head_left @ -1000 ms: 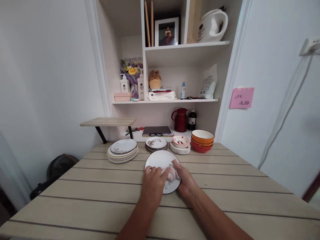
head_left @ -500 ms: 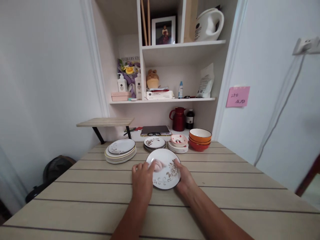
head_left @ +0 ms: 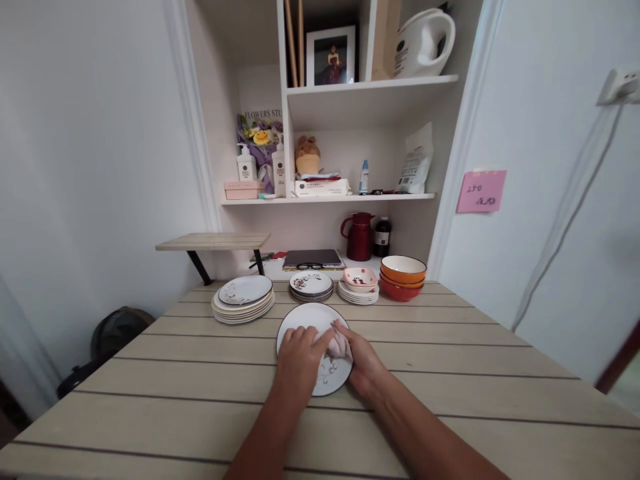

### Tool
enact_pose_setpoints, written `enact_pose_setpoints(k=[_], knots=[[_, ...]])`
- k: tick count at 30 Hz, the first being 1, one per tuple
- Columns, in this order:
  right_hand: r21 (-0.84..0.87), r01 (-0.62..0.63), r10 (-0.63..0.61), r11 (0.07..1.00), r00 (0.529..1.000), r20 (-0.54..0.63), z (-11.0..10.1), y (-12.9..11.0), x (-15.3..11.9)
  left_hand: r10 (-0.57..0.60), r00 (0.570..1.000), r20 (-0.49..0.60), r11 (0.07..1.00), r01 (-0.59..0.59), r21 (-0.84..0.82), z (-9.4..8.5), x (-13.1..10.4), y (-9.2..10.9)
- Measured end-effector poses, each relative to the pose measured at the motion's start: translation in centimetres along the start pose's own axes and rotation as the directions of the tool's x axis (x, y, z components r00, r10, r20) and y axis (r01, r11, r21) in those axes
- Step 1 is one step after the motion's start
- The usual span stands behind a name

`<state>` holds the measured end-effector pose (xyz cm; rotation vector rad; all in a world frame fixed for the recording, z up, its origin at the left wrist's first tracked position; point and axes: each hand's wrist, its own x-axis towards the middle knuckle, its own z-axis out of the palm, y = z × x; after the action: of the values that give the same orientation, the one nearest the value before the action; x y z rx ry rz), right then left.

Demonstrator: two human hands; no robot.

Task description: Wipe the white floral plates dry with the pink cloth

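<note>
A white plate (head_left: 300, 320) with a dark rim and a brown floral pattern is between my hands, over the near middle of the table. My right hand (head_left: 367, 363) grips its right edge, thumb on top. My left hand (head_left: 300, 360) lies over the plate's face with its fingers on a crumpled pale pink cloth (head_left: 340, 345), pressing it near the plate's centre right. Part of the pattern is hidden under the cloth and the left hand.
Behind the plate stand a large plate stack (head_left: 243, 303), a smaller dark-rimmed stack (head_left: 311, 285), small plates topped by a pink bowl (head_left: 360, 279), and orange and red bowls (head_left: 403, 277). A raised wooden shelf (head_left: 213, 242) stands at the back left.
My left hand and the cloth have moved right across the plate. The plate has shifted slightly left and toward me, and its pattern has turned. The camera view has moved a little.
</note>
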<state>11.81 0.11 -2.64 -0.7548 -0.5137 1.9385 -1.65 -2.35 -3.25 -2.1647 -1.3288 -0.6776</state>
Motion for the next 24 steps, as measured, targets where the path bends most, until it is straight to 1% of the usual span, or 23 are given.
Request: enact_pose_setpoints(k=[2, 4, 6, 8, 10, 12, 13, 15, 17, 19, 22, 24], knots=[[0.000, 0.021, -0.021, 1.000, 1.000, 0.004, 0.1, 0.0, -0.1, -0.113, 0.994, -0.014, 0.993, 0.113, 0.031, -0.2, 0.0, -0.5], [-0.011, 0.039, -0.039, 0.999, 0.999, 0.004, 0.3, 0.1, -0.2, -0.246, 0.969, -0.031, 0.966, 0.247, 0.078, -0.5, 0.0, -1.1], [-0.020, 0.043, -0.043, 0.999, 0.999, 0.002, 0.4, 0.2, -0.2, -0.339, 0.940, -0.045, 0.932, 0.342, 0.124, -0.7, -0.1, -1.7], [-0.016, 0.040, -0.041, 0.999, 0.999, -0.017, 0.5, 0.3, -0.1, -0.382, 0.923, -0.051, 0.909, 0.385, 0.161, -0.8, -0.1, -2.0], [0.009, 0.049, -0.049, 0.999, 0.998, -0.050, 0.4, 0.2, 0.0, -0.392, 0.919, -0.041, 0.902, 0.392, 0.182, -0.8, -0.2, -2.0], [0.047, 0.063, -0.059, 0.997, 0.995, -0.079, 0.1, -0.2, 0.2, -0.365, 0.931, -0.017, 0.915, 0.362, 0.179, -0.6, -0.1, -1.5], [0.065, 0.069, -0.063, 0.995, 0.994, -0.092, -0.1, -0.5, 0.3, -0.330, 0.944, 0.000, 0.931, 0.326, 0.164, -0.4, -0.1, -1.3], [0.089, 0.081, -0.071, 0.993, 0.991, -0.109, -0.5, -1.1, 0.4, -0.231, 0.972, 0.027, 0.967, 0.227, 0.118, -0.2, 0.0, -0.7], [0.095, 0.083, -0.074, 0.992, 0.992, -0.100, -0.7, -1.5, 0.4, -0.134, 0.990, 0.033, 0.989, 0.132, 0.068, 0.0, 0.0, -0.2], [0.090, 0.066, -0.060, 0.994, 0.995, -0.075, -0.7, -1.6, 0.3, -0.060, 0.998, 0.025, 0.998, 0.059, 0.029, 0.1, 0.0, 0.1], [0.053, 0.017, -0.015, 0.998, 1.000, -0.025, -0.4, -0.9, 0.1, 0.032, 0.999, 0.007, 0.999, -0.032, -0.012, 0.0, -0.1, 0.3], [0.026, 0.000, 0.000, 1.000, 1.000, 0.008, -0.2, -0.3, 0.0, 0.049, 0.999, -0.006, 0.998, -0.049, -0.032, -0.1, -0.1, 0.2]])
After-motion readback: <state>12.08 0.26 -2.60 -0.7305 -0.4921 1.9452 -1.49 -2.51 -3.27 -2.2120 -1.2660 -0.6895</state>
